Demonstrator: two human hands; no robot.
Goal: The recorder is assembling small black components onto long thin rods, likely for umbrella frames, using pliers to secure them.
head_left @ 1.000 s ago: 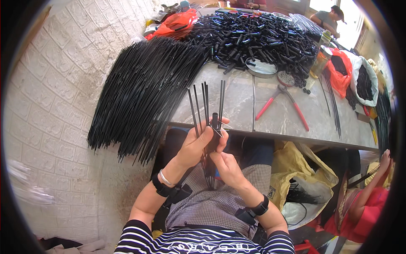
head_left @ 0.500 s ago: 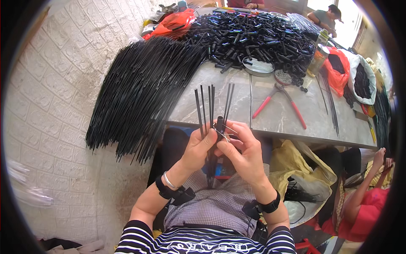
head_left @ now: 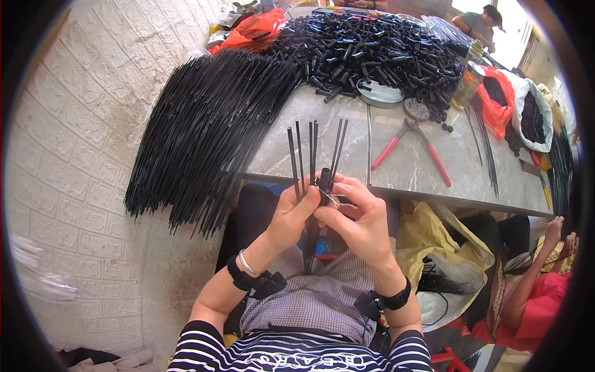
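In front of my lap, my left hand (head_left: pixel 289 217) is closed around several thin black rods (head_left: pixel 294 155) that fan upward, their other ends converging below my hands. A short black tube (head_left: pixel 325 178) stands upright among the rods, between the fingers of both hands. Thin pale wire ends (head_left: pixel 336 199) stick out beside the tube. My right hand (head_left: pixel 361 222) pinches at that wire with thumb and fingers. Where the rods meet the tube is partly hidden by my fingers.
Across the grey table (head_left: pixel 334 133) lie a large stack of black rods (head_left: pixel 204 136), a heap of black tubes (head_left: pixel 378 53), a round dish of pale pins (head_left: pixel 379 93) and red-handled pincers (head_left: pixel 412 130). A yellow sack (head_left: pixel 455 248) and a red-clad person (head_left: pixel 539 304) are at my right.
Both hands stay nearly in place with the same rods and tube. The fingers of my right hand have shifted slightly at the wire.
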